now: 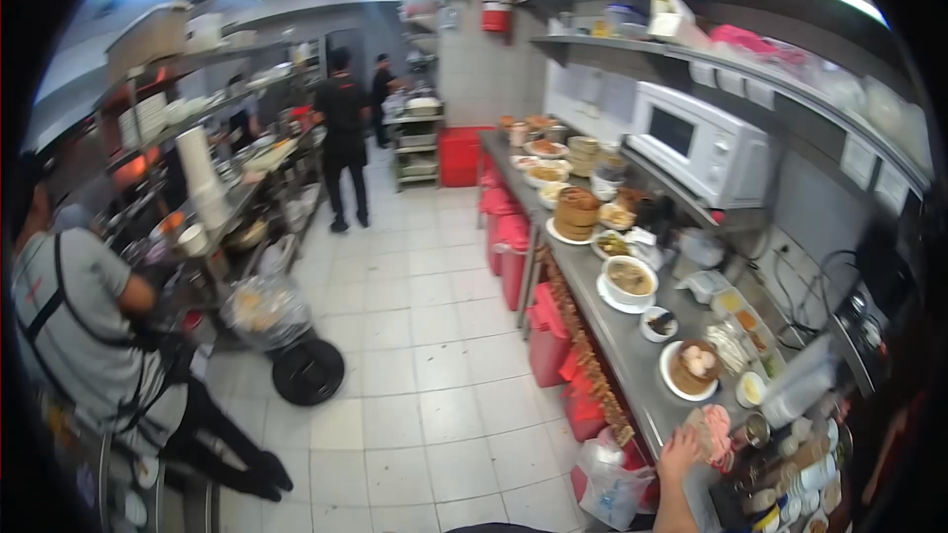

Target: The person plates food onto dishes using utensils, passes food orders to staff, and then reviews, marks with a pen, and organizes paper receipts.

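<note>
One of my hands, my left hand [678,456], rests at the near edge of the steel counter [647,375], its fingers spread beside a pink and beige cloth [713,434]; whether it touches the cloth is hard to tell. Just beyond lies a white plate with a bamboo steamer [694,365] holding pale round pieces. Farther along stand a small bowl of dark food [659,324], a white bowl of soup [629,279] on a plate and stacked bamboo steamers [576,214]. My right hand cannot be made out.
A white microwave [696,143] sits above the counter's back. Red bins [546,336] and a plastic bag [612,484] are below. At left, a person in grey [99,326] stands near a black round lid [308,372]. Farther back is a person in black [343,138].
</note>
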{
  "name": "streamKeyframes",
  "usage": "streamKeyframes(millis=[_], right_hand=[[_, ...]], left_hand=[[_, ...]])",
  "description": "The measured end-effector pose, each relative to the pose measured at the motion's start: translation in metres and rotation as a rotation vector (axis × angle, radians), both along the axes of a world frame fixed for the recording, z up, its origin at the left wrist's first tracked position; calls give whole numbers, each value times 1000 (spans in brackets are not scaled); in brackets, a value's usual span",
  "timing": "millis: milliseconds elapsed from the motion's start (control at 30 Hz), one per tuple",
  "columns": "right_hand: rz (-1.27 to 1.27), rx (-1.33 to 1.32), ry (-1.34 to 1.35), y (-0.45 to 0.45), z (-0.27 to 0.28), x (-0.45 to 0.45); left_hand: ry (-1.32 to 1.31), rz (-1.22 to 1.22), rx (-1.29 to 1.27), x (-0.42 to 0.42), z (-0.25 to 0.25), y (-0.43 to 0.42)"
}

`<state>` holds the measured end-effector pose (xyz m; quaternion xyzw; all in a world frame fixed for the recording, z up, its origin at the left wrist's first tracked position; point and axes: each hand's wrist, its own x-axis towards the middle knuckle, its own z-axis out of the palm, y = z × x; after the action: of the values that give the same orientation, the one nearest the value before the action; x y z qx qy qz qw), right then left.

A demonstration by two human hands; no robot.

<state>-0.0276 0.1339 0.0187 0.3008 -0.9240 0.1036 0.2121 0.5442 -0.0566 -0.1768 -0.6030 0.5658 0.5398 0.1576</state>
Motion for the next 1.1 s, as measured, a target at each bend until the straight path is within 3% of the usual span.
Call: streamKeyframes(millis=[367, 633, 833, 933, 1033, 1100], right_hand=[[-13, -1, 2, 2, 8, 7], [16, -29, 31, 0, 9, 10], [30, -95, 147, 1, 4, 2], [9, -150, 103, 6, -1, 3], [-4, -138, -119, 7, 11, 3], [191, -320, -331, 18, 33, -7]], left_hand=[[-44, 76, 87, 22, -11, 55], [62, -101, 58, -32, -2, 39], [64, -348, 15, -103, 10, -34], [50, -457, -14, -147, 22, -61], [68, -523, -32, -181, 28, -75], [81, -556, -38, -201, 32, -79]])
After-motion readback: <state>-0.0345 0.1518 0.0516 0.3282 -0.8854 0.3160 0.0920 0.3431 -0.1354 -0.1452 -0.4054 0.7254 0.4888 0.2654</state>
